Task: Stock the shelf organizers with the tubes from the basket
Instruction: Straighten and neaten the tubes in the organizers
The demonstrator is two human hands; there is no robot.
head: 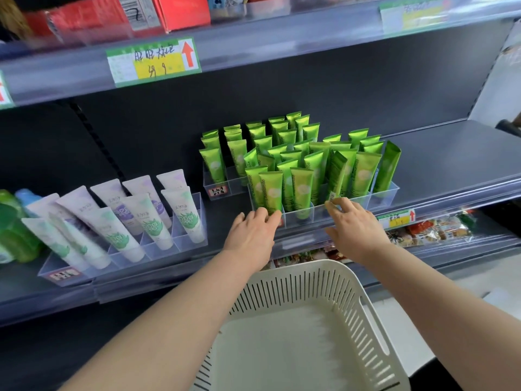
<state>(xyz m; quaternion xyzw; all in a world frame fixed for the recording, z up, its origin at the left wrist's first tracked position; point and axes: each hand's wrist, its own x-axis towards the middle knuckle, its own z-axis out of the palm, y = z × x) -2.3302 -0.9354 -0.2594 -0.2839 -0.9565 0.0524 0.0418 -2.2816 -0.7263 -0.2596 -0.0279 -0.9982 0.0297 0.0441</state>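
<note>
Bare forearms (174, 303); left hand (251, 235), right hand (355, 224) bare, nails apparently short.
</note>
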